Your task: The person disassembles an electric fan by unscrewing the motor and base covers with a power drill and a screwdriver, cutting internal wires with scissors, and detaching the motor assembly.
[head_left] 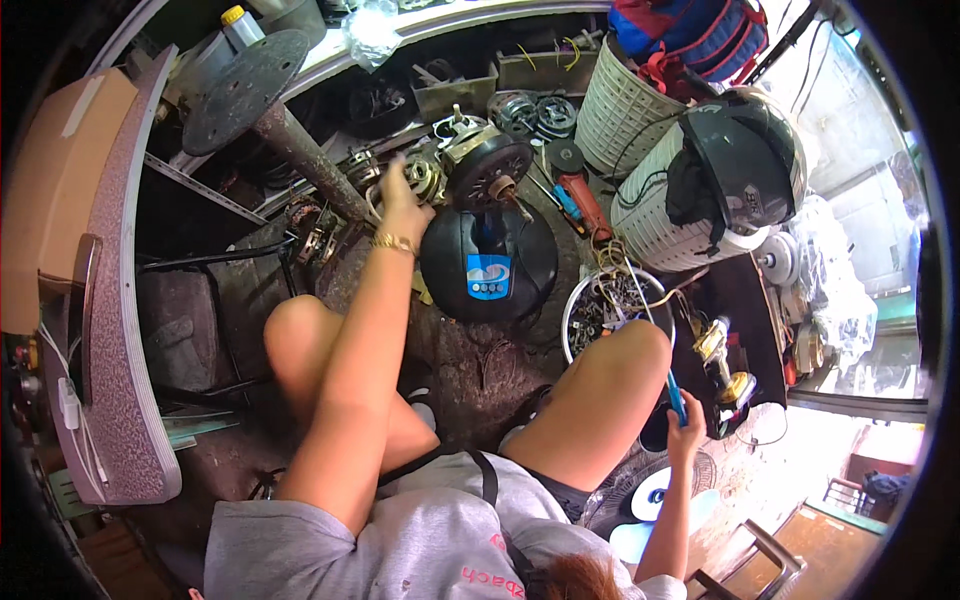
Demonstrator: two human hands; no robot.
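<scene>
My right hand (686, 430) is closed round the blue handle of a long screwdriver (676, 400). Its thin shaft points away past my right knee, over a white bucket (568, 325) of small metal parts. On the left, my left hand (402, 208) stretches forward with a gold-coloured band at the wrist. Its fingers are apart, beside brassy round metal parts (426, 180); whether they touch is unclear. Between my knees stands a black rounded appliance base (450, 262) with a blue panel (489, 277). Behind it a motor unit with a round black disc (490, 168) leans at a tilt.
A rusty post with a round metal top (250, 90) stands at the left. Beyond the base lie a red angle grinder (584, 205) and a blue-handled tool (566, 203). White baskets (625, 105) and a black helmet (740, 165) crowd the right, near a yellow power drill (715, 350).
</scene>
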